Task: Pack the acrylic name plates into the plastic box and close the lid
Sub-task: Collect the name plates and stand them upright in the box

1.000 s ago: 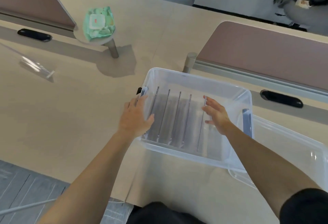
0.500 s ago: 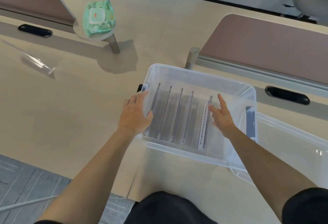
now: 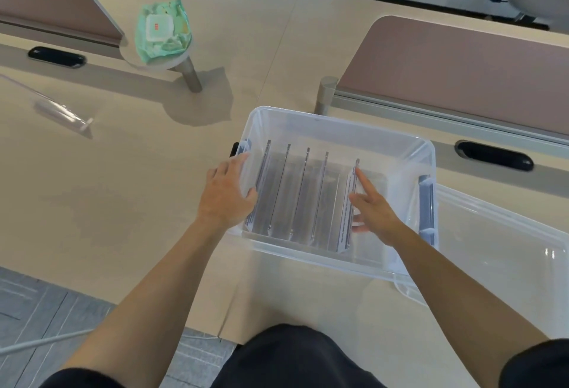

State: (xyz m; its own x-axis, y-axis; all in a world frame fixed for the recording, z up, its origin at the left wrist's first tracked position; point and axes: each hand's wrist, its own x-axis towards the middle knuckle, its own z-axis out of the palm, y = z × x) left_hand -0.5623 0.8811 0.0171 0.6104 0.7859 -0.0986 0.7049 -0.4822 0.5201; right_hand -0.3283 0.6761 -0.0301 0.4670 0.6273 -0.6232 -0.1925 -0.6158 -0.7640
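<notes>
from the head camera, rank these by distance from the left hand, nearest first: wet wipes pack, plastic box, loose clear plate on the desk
From the left hand:
1. Plastic box, touching, at its left wall.
2. Loose clear plate, far left on the desk.
3. Wet wipes pack, up on the round stand.

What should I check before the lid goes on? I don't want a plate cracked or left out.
1. Plates standing in the box: ok, five upright in a row.
2. Rightmost plate settled: not ok, the right hand has a finger on its top edge.
3. All plates packed: not ok, one plate on the table lies outside.
4. Box steadied: ok, the left hand is over its left rim.
5. Lid within reach: ok, it lies right of the box.
6. Plates below rim height: cannot tell.
</notes>
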